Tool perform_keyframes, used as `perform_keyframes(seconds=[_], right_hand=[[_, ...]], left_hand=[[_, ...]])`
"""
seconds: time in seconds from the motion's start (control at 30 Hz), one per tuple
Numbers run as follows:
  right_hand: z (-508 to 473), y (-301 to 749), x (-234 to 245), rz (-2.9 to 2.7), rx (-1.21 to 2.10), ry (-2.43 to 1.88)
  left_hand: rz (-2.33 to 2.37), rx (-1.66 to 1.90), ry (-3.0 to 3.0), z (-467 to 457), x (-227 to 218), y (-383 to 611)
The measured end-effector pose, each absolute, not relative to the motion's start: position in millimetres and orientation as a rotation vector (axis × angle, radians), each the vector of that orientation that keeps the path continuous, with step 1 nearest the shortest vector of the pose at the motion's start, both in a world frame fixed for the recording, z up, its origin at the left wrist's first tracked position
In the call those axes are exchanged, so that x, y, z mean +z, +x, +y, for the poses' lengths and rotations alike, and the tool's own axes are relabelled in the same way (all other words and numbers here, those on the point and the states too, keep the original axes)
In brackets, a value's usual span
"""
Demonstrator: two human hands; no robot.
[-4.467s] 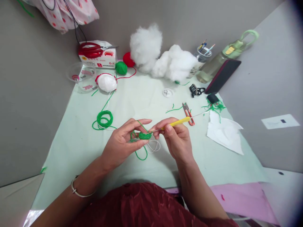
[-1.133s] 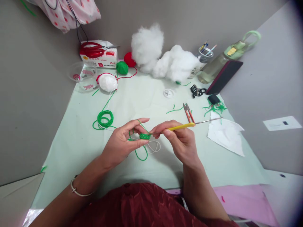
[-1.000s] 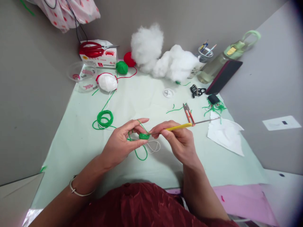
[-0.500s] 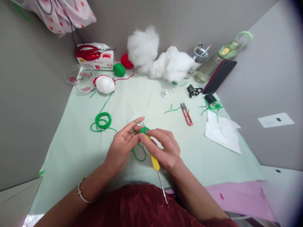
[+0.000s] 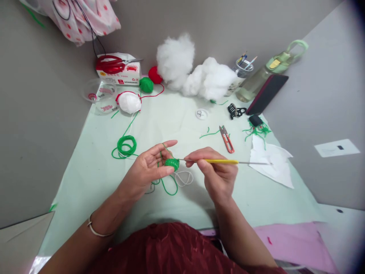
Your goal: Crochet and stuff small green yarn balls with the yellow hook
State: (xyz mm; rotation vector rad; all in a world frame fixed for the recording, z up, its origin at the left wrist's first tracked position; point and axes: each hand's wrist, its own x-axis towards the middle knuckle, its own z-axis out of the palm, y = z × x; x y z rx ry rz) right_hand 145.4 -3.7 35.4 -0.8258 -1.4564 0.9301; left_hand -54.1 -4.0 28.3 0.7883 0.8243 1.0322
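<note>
My left hand (image 5: 145, 171) pinches a small green crochet piece (image 5: 172, 163) between thumb and fingers, with green yarn running over the raised index finger. My right hand (image 5: 218, 173) grips a yellow-handled crochet hook (image 5: 222, 161) that lies level, its metal tip touching the piece. A green yarn strand trails from the piece to a loose coil (image 5: 125, 145) on the pale green mat (image 5: 94, 171). A white thread loop (image 5: 184, 177) lies under the hands.
Orange thread snips (image 5: 227, 139) and white paper (image 5: 270, 161) lie to the right. At the back are white stuffing (image 5: 196, 72), green and red yarn balls (image 5: 150, 80), a white ball (image 5: 129, 102), red scissors on a box (image 5: 118, 68), a bottle (image 5: 268, 70), a dark tablet.
Half a second ago the hook pointed handle-down toward my body; now my right hand has swung it level, handle to the right. The green piece stays in my left hand.
</note>
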Motion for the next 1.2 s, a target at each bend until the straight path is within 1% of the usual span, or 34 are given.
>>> perform_keyframes(seconds=[0.1, 0.2, 0.47, 0.63, 0.7, 0.77, 0.87, 0.93, 1.0, 1.2], right_hand=[[-2, 148, 34, -1.296, 1.133, -0.832], [0, 148, 34, -1.187, 1.248, -0.857], [6, 151, 38, -1.111, 1.342, -0.847], [9, 151, 37, -1.128, 1.437, -0.837], [5, 146, 33, -1.244, 1.343, -0.848], [-1, 140, 27, -1.456, 1.050, -0.875], [-11, 132, 17, -1.727, 0.483, -0.892], [-15, 130, 15, -1.766, 0.334, -0.876], [-14, 130, 18, -1.707, 0.411, -0.868], [-3, 136, 31, -1.325, 0.891, -0.859]], left_hand=[[0.815, 1.012, 0.855, -3, 25, -56], [0.790, 0.975, 0.904, -2, 22, -58], [0.800, 0.871, 1.111, 1, 28, -69], [0.796, 0.921, 0.978, 0, 25, -66], [0.795, 0.946, 0.896, -1, 21, -61], [0.800, 0.959, 0.809, -3, 19, -54], [0.776, 0.962, 0.679, -6, 20, -46], [0.728, 0.934, 0.618, -7, 22, -44], [0.673, 0.909, 0.585, -7, 24, -44], [0.628, 0.943, 0.573, -3, 24, -54]])
